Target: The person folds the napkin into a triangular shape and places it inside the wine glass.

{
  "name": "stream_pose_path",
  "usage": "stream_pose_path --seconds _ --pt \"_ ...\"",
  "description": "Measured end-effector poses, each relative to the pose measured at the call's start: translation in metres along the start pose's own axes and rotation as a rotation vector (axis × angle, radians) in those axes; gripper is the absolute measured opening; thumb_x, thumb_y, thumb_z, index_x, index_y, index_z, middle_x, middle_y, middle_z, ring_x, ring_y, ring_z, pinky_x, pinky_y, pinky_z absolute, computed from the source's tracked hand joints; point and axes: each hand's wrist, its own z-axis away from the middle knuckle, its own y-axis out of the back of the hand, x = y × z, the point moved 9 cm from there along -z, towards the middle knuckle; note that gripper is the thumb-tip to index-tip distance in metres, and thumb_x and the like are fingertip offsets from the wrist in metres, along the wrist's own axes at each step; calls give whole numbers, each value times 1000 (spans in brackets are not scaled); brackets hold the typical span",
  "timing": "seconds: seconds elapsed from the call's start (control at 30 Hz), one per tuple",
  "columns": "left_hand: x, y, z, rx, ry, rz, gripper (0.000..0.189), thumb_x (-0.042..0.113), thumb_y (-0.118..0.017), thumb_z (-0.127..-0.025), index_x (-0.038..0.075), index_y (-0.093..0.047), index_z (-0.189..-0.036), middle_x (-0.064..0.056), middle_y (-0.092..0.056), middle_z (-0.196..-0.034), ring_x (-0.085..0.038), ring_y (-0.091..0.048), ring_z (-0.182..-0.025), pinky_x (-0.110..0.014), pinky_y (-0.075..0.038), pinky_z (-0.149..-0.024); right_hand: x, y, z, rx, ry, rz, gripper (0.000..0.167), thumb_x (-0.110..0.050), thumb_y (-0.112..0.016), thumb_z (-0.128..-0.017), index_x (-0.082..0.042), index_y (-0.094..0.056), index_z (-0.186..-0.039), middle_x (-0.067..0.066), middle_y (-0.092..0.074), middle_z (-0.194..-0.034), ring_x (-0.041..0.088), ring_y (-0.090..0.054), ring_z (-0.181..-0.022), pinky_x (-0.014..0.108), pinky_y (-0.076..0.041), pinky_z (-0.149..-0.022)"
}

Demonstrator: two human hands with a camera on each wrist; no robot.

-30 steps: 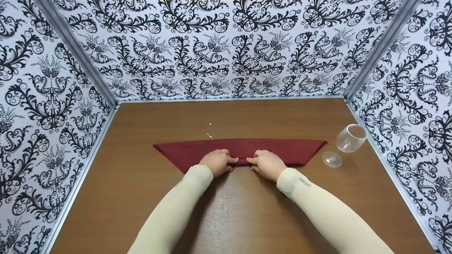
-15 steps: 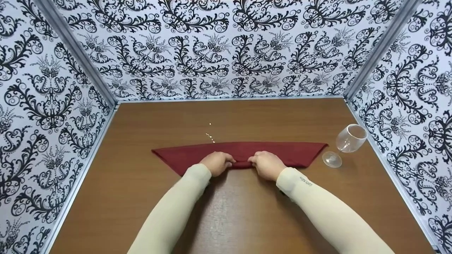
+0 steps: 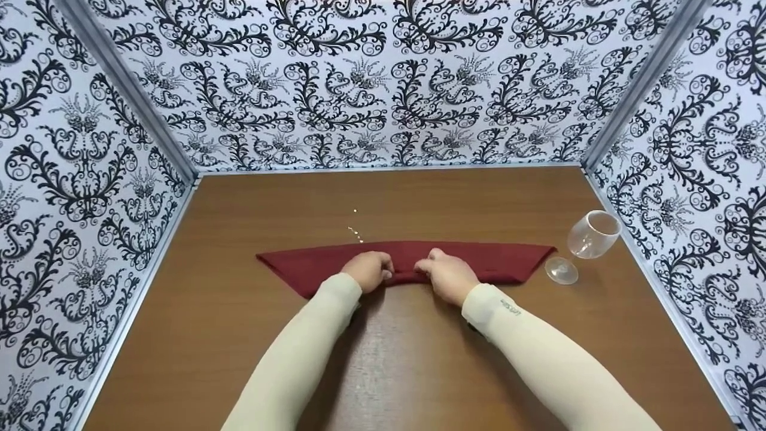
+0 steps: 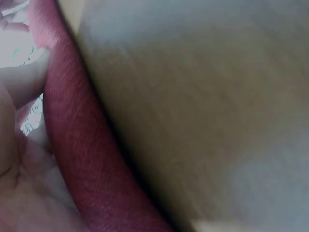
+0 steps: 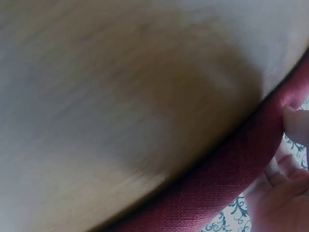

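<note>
A dark red cloth napkin (image 3: 502, 258) lies across the table, folded into a wide band with slanted ends and a rolled near edge. My left hand (image 3: 367, 270) holds that edge left of its middle, fingers curled. In the left wrist view its thumb (image 4: 29, 79) presses on the rolled cloth (image 4: 87, 140). Right of the middle, my right hand (image 3: 450, 276) grips the same edge. The right wrist view has the right thumb (image 5: 295, 123) against the roll (image 5: 227, 169), the other fingers partly behind it.
A clear wine glass (image 3: 592, 236) stands near the table's right edge, just beyond the napkin's right corner. Small bright specks (image 3: 355, 233) show on the wooden table (image 3: 269, 209) behind the cloth. Black-and-white patterned walls (image 3: 383, 90) enclose the back and sides.
Over the second the napkin's far edge and left corner have come slightly nearer to me. Both hands have shifted their fingers on the near edge, which they still hold. The glass has not moved.
</note>
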Motion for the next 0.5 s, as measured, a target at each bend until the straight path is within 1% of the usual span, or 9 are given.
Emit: stream_pose_path --seconds 0.03,0.07,0.1,0.17,0.27,0.3,0.37,0.43,0.5 --pt "2 1 1 25 -17 -28 5 13 -72 -99 15 -76 -99 -3 -74 -99 -21 -69 -96 -41 -56 -90 -2 0 1 12 15 20 28 -5 -67 -99 -22 -79 -117 7 -63 -96 24 -60 -71 40 -53 -66" --pt "4 1 2 55 -48 -65 7 12 -72 -98 16 -78 -99 -3 -74 -100 -21 -70 -97 -40 -57 -89 -3 1 1 28 30 40 27 -7 -68 -98 -23 -80 -115 6 -61 -92 23 -56 -68 39 -51 -63" --pt "8 2 3 84 -92 -110 10 11 -73 -97 18 -79 -99 -2 -74 -100 -22 -71 -97 -40 -58 -89 -5 1 2 45 52 73 27 -8 -68 -97 -24 -82 -115 6 -60 -90 23 -55 -69 39 -50 -64" --pt "17 1 6 133 -182 -210 18 10 -73 -95 22 -83 -103 -1 -73 -100 -22 -72 -96 -39 -59 -86 -9 2 3 85 86 113 23 -14 -68 -98 -21 -83 -114 6 -60 -88 25 -54 -74 40 -49 -69" --pt "27 -4 12 171 -292 -356 31 11 -69 -97 29 -83 -116 -1 -72 -101 -24 -72 -93 -40 -60 -83 -16 3 6 146 151 163 22 -17 -66 -100 -14 -84 -113 7 -60 -91 28 -54 -84 43 -50 -77" --pt "29 -6 14 171 -309 -388 32 14 -67 -99 31 -82 -121 -2 -71 -101 -25 -71 -91 -42 -60 -81 -19 3 8 157 174 184 23 -15 -65 -101 -13 -83 -114 8 -60 -92 29 -54 -86 44 -50 -78" --pt "29 -10 17 161 -324 -443 36 18 -66 -101 35 -76 -130 -2 -69 -103 -26 -70 -89 -43 -60 -80 -24 2 11 164 206 216 24 -14 -62 -103 -8 -82 -117 9 -60 -92 31 -55 -84 44 -52 -76" --pt "29 -12 19 150 -329 -476 40 20 -67 -101 38 -71 -137 -2 -68 -104 -26 -68 -88 -43 -60 -79 -27 -1 13 137 225 257 26 -11 -60 -104 -6 -78 -122 10 -60 -94 31 -57 -83 44 -54 -75" --pt "29 -14 20 147 -336 -493 44 23 -69 -100 39 -67 -141 -2 -67 -105 -26 -67 -89 -43 -60 -80 -27 -5 14 96 225 284 31 -9 -60 -103 -5 -74 -130 11 -62 -98 32 -59 -85 44 -55 -77"
